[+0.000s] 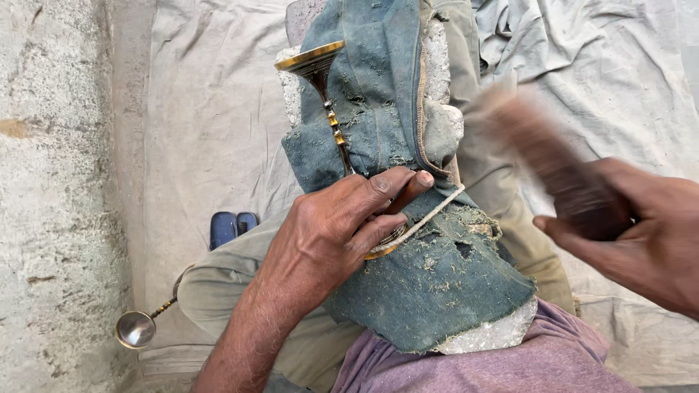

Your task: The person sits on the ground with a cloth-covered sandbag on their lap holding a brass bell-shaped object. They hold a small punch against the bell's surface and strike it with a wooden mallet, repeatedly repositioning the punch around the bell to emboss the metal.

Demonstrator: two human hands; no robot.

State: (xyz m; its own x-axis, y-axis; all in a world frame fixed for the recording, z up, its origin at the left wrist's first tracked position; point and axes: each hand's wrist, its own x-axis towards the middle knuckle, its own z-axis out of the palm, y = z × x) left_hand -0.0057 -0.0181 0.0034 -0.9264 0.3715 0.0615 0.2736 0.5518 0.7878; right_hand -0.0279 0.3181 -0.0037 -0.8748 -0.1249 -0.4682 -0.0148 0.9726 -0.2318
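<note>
The left hand (342, 218) presses down on the base of a slender brass goblet with a flared cup and beaded stem (331, 109), its fingers closed together over the foot and lower stem, thumb and forefinger clamping it against a worn, dusty blue denim cloth (429, 284). The goblet lies on its side along the cloth, cup pointing away from the person, foot under the fingers. The denim is draped over a rough grey stone block (444, 124) that rests on the person's lap, and a pale cord (429, 215) runs across the cloth beside the fingertips. The right hand (641, 240) is raised to the right of the block, fingers wrapped around a dark brown wooden tool (553, 160), blurred by motion. On the pale canvas sheet (211, 109) to the left lies a small round metal ladle (138, 327).
</note>
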